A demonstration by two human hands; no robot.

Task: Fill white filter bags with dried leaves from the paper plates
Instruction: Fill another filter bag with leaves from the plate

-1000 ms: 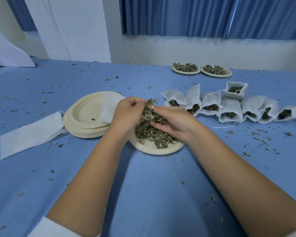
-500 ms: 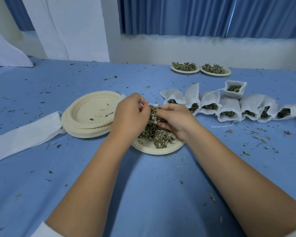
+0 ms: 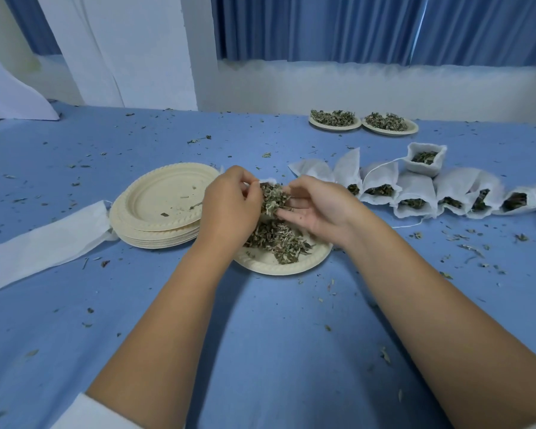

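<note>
So the left hand (image 3: 229,205) pinches the white filter bag (image 3: 268,181) above the near paper plate (image 3: 270,267), mostly hiding it. The right hand (image 3: 316,209) grips a clump of dried leaves (image 3: 273,196) at its mouth. Empty plate stack (image 3: 164,205) sits left, filled bags (image 3: 415,193) right on the counter (image 3: 276,335).

text: none legible | labels: none | numbers: none
</note>
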